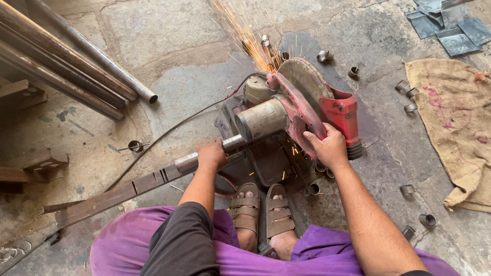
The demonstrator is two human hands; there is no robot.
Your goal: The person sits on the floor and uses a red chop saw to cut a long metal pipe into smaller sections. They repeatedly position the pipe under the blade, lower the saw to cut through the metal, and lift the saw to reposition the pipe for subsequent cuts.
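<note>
A red chop saw (299,110) sits on the concrete floor in front of my sandalled feet, and sparks (250,36) fly away from its disc. My right hand (327,148) grips the saw's red handle and holds the blade down. My left hand (211,155) is closed around a shiny metal pipe (202,156) that runs in from the left, resting in a rusty angle bar (102,199), into the saw's vise. The cut itself is hidden under the motor.
Several long steel pipes (71,64) lie at the upper left. Short cut pipe rings (409,97) are scattered around the saw. A burlap sack (455,122) lies at the right, metal sheets (450,25) at the top right. A black cable (169,133) crosses the floor.
</note>
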